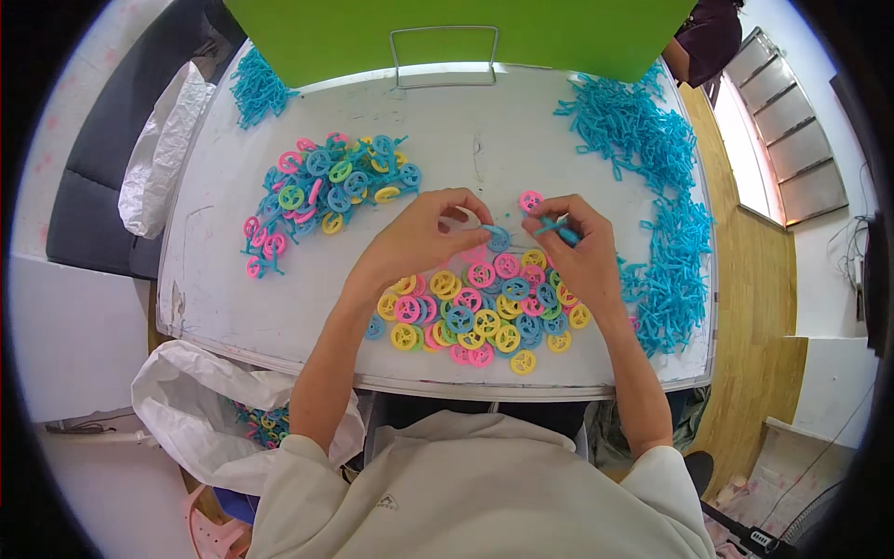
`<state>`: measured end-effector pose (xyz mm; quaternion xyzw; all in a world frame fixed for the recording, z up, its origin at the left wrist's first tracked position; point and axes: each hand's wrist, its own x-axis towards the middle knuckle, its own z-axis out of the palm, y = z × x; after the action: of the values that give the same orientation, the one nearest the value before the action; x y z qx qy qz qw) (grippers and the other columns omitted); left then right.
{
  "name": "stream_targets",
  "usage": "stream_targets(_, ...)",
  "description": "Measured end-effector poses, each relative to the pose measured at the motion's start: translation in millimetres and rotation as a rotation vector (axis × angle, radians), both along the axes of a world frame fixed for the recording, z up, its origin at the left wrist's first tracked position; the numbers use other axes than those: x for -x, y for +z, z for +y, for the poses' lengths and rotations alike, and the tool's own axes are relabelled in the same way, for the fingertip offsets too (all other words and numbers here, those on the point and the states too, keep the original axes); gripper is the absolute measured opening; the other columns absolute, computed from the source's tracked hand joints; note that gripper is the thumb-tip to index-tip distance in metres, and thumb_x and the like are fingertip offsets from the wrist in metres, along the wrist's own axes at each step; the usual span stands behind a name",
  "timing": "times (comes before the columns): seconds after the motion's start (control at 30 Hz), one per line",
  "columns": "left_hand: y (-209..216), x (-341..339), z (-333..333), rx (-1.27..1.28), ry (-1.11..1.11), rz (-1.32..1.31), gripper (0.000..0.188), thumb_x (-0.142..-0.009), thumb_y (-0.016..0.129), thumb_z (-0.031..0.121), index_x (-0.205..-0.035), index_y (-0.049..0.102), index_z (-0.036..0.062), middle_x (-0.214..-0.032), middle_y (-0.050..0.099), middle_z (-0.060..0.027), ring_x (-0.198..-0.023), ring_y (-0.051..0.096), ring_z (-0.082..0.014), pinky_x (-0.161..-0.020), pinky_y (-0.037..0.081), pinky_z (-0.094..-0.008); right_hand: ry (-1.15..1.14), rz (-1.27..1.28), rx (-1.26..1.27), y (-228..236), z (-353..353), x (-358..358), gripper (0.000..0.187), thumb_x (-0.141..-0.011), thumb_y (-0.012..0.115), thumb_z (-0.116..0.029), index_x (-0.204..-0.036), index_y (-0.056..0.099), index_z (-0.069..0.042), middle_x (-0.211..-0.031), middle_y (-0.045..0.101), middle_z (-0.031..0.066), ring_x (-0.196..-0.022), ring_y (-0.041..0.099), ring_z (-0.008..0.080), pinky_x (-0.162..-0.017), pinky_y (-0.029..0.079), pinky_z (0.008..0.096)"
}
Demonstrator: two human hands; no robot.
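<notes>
Above the loose wheels, my left hand [424, 233] pinches the edge of a blue plastic wheel [499, 239] between thumb and forefinger. Facing it across a small gap, my right hand [582, 244] is closed on a blue plastic peg [556, 226], with more blue showing under the curled fingers. A pink wheel [530, 200] lies just beyond the right fingertips. Below both hands spreads a pile of pink, yellow, blue and green spoked wheels [486, 322]. To the left is a heap of wheels with blue pegs attached [337, 174].
Loose blue pegs [672, 265] cover the white table's right side, with a smaller heap [259, 88] at far left. A green panel [447, 37] with a wire handle [445, 84] stands at the back. A white sack [200, 410] holding coloured pieces sits at the near left.
</notes>
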<state>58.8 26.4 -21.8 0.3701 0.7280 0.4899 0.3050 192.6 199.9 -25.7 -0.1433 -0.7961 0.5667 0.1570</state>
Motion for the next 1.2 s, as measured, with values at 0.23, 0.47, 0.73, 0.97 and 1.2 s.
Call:
stream_targets(0.23, 12.4, -7.7, 6.1, -0.147, 0.161, -0.362, 0.019, -0.089, 0.064, 0.016, -0.102, 0.062, 0.0027, -0.100, 0.063, -0.0039, -0.092, 0.060, -0.0103, -0.078, 0.050, -0.0245, 0.008, 0.087, -0.092, -2.7, -6.3, 1.9, 0.015, -0.086, 0.065, -0.009, -0.100, 0.063, -0.002, -0.080, 0.060, -0.0008, -0.065, 0.046, 0.0028, -0.055, 0.036, 0.0193)
stream_targets(0.47, 9.3, -19.0, 13.1, -0.267, 0.201, -0.450, 0.022, -0.089, 0.063, 0.013, -0.106, 0.060, 0.0000, -0.101, 0.062, -0.0059, -0.093, 0.061, -0.0127, -0.082, 0.053, -0.0262, -0.012, 0.055, 0.193, -8.1, -8.6, 5.0, 0.020, -0.084, 0.065, 0.001, -0.103, 0.060, 0.001, -0.096, 0.063, 0.0032, -0.085, 0.057, 0.0071, -0.073, 0.048, 0.0206)
stream_targets(0.73, -0.5, -23.8, 16.5, -0.282, 0.236, -0.681, 0.018, -0.091, 0.062, 0.012, -0.104, 0.058, 0.0013, -0.099, 0.061, -0.0059, -0.092, 0.062, -0.0138, -0.083, 0.055, -0.0272, 0.003, 0.159, 0.287, -11.4, -12.2, 4.5, 0.024, -0.083, 0.064, 0.006, -0.105, 0.057, 0.002, -0.100, 0.062, 0.0046, -0.092, 0.059, 0.0107, -0.080, 0.049, 0.0235)
stream_targets(0.97, -16.9, -27.2, 19.4, -0.347, 0.297, -0.691, 0.014, -0.091, 0.058, 0.005, -0.102, 0.057, -0.0018, -0.096, 0.061, -0.0077, -0.086, 0.062, -0.0132, -0.077, 0.054, -0.0254, 0.084, 0.116, 0.195, -15.8, -9.6, 3.3, 0.021, -0.081, 0.064, 0.009, -0.099, 0.057, 0.000, -0.096, 0.060, 0.0029, -0.089, 0.059, 0.0099, -0.080, 0.049, 0.0230)
stream_targets(1.2, -19.4, -29.8, 22.0, -0.373, 0.314, -0.765, 0.006, -0.091, 0.058, 0.005, -0.096, 0.055, 0.0029, -0.094, 0.060, -0.0037, -0.084, 0.060, -0.0125, -0.077, 0.052, -0.0257, 0.174, 0.139, 0.274, -17.2, -1.4, 4.7, 0.018, -0.081, 0.065, 0.007, -0.095, 0.056, -0.001, -0.094, 0.060, 0.0023, -0.088, 0.058, 0.0092, -0.079, 0.049, 0.0235)
